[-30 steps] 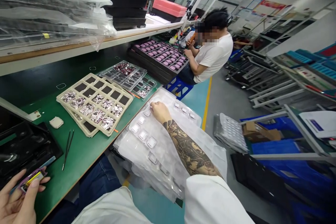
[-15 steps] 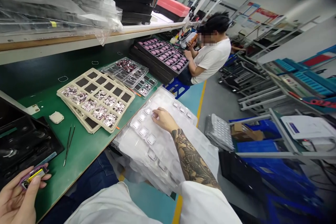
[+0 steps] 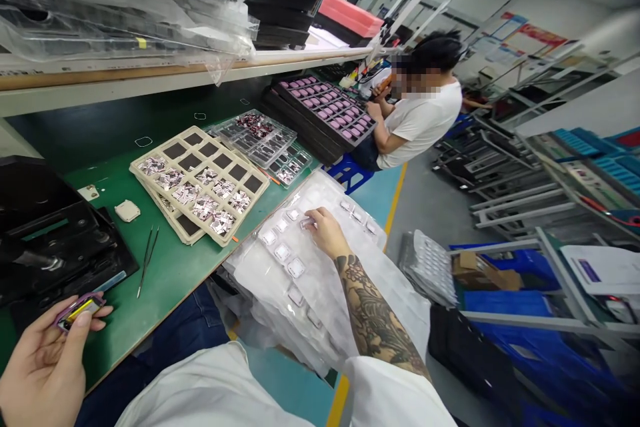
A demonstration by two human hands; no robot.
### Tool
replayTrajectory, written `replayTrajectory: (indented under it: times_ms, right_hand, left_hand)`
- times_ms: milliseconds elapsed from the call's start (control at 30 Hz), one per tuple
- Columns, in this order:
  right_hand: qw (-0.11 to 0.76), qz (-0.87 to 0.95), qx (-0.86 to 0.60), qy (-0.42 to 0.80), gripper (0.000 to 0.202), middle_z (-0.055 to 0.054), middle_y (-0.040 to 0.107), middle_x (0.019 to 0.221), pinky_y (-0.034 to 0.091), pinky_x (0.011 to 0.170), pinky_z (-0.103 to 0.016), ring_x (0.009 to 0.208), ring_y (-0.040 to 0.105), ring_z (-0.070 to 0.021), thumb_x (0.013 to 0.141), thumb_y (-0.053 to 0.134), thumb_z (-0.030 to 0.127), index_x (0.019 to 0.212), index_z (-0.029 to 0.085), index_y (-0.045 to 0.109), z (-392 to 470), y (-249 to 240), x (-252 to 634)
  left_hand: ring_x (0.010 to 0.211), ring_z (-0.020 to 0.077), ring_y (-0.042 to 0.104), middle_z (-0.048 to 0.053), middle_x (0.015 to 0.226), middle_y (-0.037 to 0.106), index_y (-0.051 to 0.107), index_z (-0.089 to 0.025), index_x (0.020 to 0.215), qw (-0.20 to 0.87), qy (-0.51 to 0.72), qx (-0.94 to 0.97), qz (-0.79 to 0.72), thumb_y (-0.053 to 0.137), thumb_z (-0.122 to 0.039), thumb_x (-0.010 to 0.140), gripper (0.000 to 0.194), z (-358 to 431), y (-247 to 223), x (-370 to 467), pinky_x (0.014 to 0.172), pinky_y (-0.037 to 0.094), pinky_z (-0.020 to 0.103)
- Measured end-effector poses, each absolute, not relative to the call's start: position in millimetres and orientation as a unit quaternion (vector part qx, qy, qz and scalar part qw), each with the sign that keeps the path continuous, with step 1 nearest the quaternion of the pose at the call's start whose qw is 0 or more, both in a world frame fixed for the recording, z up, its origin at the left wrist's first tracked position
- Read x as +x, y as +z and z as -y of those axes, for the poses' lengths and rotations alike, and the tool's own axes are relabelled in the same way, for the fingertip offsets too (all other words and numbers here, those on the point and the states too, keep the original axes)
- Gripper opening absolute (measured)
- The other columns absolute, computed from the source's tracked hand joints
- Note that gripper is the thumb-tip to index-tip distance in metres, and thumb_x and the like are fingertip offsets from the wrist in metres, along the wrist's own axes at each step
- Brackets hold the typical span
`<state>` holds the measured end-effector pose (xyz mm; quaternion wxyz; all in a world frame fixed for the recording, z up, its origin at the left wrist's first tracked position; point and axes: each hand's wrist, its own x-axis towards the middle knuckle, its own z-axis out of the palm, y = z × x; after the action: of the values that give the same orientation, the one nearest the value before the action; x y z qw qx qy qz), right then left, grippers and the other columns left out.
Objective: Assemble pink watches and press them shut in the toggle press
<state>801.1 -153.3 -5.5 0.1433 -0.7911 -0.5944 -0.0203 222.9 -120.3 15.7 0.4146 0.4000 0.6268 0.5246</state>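
Observation:
At the lower left, my left hand (image 3: 55,353) is closed round a small purple-framed device (image 3: 80,310) with a yellow part inside. My right hand (image 3: 325,230) reaches over the translucent plastic tray (image 3: 320,280) at the centre, its thumb and fingertips pinched together on a small whitish part (image 3: 305,223). Several square white pieces (image 3: 296,267) sit in the tray's pockets left of that hand. Tweezers (image 3: 148,260) and a pale square piece (image 3: 127,211) lie on the green table.
A beige tray (image 3: 131,167) of small parts stands on the green table (image 3: 175,267). Behind are clear trays (image 3: 255,137) and a black tray of pink pieces (image 3: 325,107). A black fixture (image 3: 65,233) is at the left. A person in white (image 3: 425,110) sits beyond.
The view has shifted, so the table and trays appear farther right. My right hand's fingertips remain over the same area of the plastic tray. My left hand still holds the device.

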Motion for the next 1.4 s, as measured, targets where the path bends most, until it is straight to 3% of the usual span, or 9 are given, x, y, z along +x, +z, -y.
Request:
replayTrajectory:
  times_ms: [167,300,467,600,700,867,1033,1267,1400]
  right_hand:
    - [0.227,0.611,-0.754,-0.081,0.019,-0.011,0.074,0.1,0.06,0.085,-0.038,0.091,0.073,-0.0243,0.107,0.064,0.027,0.106,0.018,0.08,155,41,743]
    - [0.384,0.676,-0.618,-0.121,0.023,-0.006,0.081,0.109,0.063,0.089,-0.035,0.096,0.078,-0.0215,0.1,0.079,0.016,0.12,0.026,0.082,141,67,632]
    - [0.453,0.771,-0.442,0.077,0.043,-0.006,0.08,0.108,0.066,0.083,-0.034,0.094,0.077,-0.0198,0.1,0.071,0.002,0.132,0.03,0.079,116,51,465]
    - [0.425,0.819,-0.317,0.218,0.06,-0.012,0.075,0.136,0.069,0.097,-0.049,0.12,0.074,-0.0282,0.102,0.065,0.006,0.155,0.035,0.067,105,29,393]
    - [0.397,0.828,-0.277,0.281,0.068,-0.014,0.07,0.149,0.065,0.105,-0.062,0.131,0.068,-0.0351,0.102,0.07,0.016,0.166,0.036,0.056,100,23,380]
    - [0.424,0.782,-0.34,0.306,0.06,-0.009,0.076,0.138,0.065,0.102,-0.06,0.124,0.071,-0.0321,0.103,0.068,0.008,0.152,0.042,0.07,91,24,381]
    - [0.424,0.777,-0.373,0.279,0.052,-0.006,0.08,0.132,0.062,0.107,-0.065,0.123,0.072,-0.0336,0.101,0.074,0.011,0.142,0.042,0.077,70,25,388]
    - [0.428,0.736,-0.394,0.346,0.047,-0.01,0.074,0.148,0.061,0.116,-0.058,0.137,0.071,-0.0325,0.102,0.078,0.023,0.148,0.035,0.073,75,13,380]
    - [0.456,0.641,-0.42,0.454,0.021,-0.011,0.08,0.124,0.067,0.103,-0.048,0.118,0.078,-0.0284,0.108,0.072,0.036,0.125,0.028,0.08,75,12,374]
  left_hand:
    - [0.075,0.016,0.08,0.005,0.101,0.086,0.074,-0.018,0.136,0.438,0.546,0.395,-0.595,0.094,-0.039,0.09,0.054,115,11,225,0.072,0.065,0.023]
    - [0.067,0.018,0.077,0.01,0.096,0.086,0.076,-0.015,0.125,0.524,0.518,0.396,-0.548,0.091,-0.044,0.091,0.047,115,18,236,0.059,0.061,0.027]
    - [0.07,0.0187,0.079,0.007,0.091,0.083,0.078,-0.016,0.124,0.575,0.499,0.376,-0.528,0.085,-0.038,0.094,0.039,119,25,242,0.057,0.059,0.024]
    - [0.082,0.0191,0.079,0.007,0.098,0.084,0.079,-0.017,0.123,0.536,0.548,0.368,-0.526,0.083,-0.022,0.088,0.036,121,22,229,0.071,0.064,0.027]
    - [0.09,0.0194,0.08,0.006,0.101,0.084,0.078,-0.018,0.126,0.508,0.569,0.36,-0.537,0.079,-0.015,0.087,0.039,119,19,217,0.083,0.065,0.029]
    - [0.099,0.0223,0.081,0.009,0.11,0.084,0.078,-0.017,0.128,0.542,0.561,0.351,-0.518,0.076,-0.013,0.086,0.042,116,18,208,0.087,0.065,0.031]
    - [0.079,0.0184,0.077,0.008,0.099,0.082,0.072,-0.015,0.142,0.611,0.567,0.328,-0.445,0.077,-0.026,0.097,0.046,114,21,201,0.076,0.064,0.031]
    - [0.094,0.0207,0.079,0.012,0.118,0.084,0.077,-0.018,0.139,0.583,0.561,0.344,-0.476,0.075,-0.037,0.105,0.039,112,20,204,0.084,0.066,0.031]
    - [0.088,0.0197,0.08,0.014,0.127,0.084,0.081,-0.018,0.129,0.569,0.547,0.392,-0.473,0.073,-0.038,0.107,0.031,114,29,200,0.083,0.067,0.031]
